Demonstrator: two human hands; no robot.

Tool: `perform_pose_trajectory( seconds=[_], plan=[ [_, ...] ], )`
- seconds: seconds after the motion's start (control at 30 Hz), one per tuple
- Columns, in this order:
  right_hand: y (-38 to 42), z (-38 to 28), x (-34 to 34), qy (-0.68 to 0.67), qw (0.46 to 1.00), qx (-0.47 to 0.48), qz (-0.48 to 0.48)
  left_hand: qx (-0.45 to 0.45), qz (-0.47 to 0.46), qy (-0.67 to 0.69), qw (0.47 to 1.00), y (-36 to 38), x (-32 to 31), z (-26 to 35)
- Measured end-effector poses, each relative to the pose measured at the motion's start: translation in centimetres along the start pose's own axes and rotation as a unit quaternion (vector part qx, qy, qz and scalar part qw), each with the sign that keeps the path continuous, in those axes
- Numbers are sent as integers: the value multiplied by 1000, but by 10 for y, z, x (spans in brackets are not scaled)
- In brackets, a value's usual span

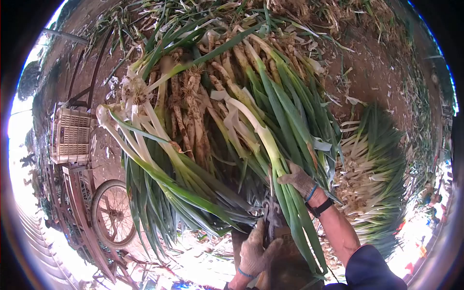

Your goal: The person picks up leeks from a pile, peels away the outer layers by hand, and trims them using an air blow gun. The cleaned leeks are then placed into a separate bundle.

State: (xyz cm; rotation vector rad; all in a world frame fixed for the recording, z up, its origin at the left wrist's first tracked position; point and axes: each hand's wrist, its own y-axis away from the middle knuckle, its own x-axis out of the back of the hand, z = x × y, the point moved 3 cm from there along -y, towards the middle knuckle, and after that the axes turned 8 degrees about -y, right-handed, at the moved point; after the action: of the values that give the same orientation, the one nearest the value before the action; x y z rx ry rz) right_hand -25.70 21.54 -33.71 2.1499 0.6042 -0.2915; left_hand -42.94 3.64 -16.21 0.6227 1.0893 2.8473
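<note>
Close to the centre a long green onion [258, 126] lies diagonally over the pile, its pale end up and its leaves hanging down. My right hand [298, 181], gloved, is closed around its green leaves. Lower down, my left hand [258, 251], also gloved, has its fingers apart, with nothing visible in it. Beneath and around the held onion is a large heap of green onions with soil-covered stalks [193, 116]. Cleaner white-ended onions [145, 121] rest on the left side of the heap.
At the right, a long stack of onions [362, 179] lies on the ground. A spoked wheel [113, 213] and a cart frame [77, 198] stand at the left, below a pale plastic crate [71, 135]. Loose leaves and roots litter the soil at the top.
</note>
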Motion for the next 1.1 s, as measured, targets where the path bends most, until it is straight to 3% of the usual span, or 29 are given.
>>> perform_pose_trajectory(
  seconds=[0.03,0.07,0.17,0.23,0.27,0.33,0.43,0.47,0.57,0.6,0.63,0.77,0.8,0.83,0.9,0.97,1.0,1.03,1.1],
  plan=[
    [-2,-9,-7,55,998,22,11,8,8,9,1000,-14,10,8],
    [7,-16,-9,86,996,-16,34,17,15,18,1000,-36,21,16],
    [3,-5,-11,47,997,46,35,-16,77,104,991,-108,41,23],
    [9,-25,-24,68,996,25,52,-41,99,130,986,-155,56,24],
    [12,-33,-30,78,995,14,61,-10,80,156,985,-172,65,30],
    [13,-35,-34,73,994,-10,77,56,42,206,976,-190,81,41],
    [14,-37,-35,115,988,7,105,49,49,186,980,-186,94,47],
    [13,-38,-35,138,984,21,114,7,68,178,982,-188,86,23],
    [33,-88,-83,60,990,64,107,-13,90,91,992,-140,91,9],
    [32,-95,-92,126,982,103,99,-36,54,129,990,-122,87,0],
    [37,-116,-126,56,990,110,67,-58,18,166,984,-103,84,-10],
    [23,-158,-230,180,971,155,17,36,156,251,955,-27,124,-49],
    [12,-150,-255,134,978,158,9,58,196,361,910,-11,143,-42],
    [-2,-138,-279,88,983,160,0,99,265,287,915,5,167,-38],
    [-35,-104,-317,15,992,121,-41,83,370,283,881,34,191,-62],
    [-61,-81,-351,77,989,124,-23,71,411,273,867,58,204,-60],
    [-77,-78,-365,70,979,189,-16,72,427,242,868,61,204,-56],
    [-93,-82,-371,64,966,252,-12,75,444,212,867,65,200,-52],
    [-117,-150,-374,79,956,277,-63,46,442,238,864,63,187,-53]
  ],
)
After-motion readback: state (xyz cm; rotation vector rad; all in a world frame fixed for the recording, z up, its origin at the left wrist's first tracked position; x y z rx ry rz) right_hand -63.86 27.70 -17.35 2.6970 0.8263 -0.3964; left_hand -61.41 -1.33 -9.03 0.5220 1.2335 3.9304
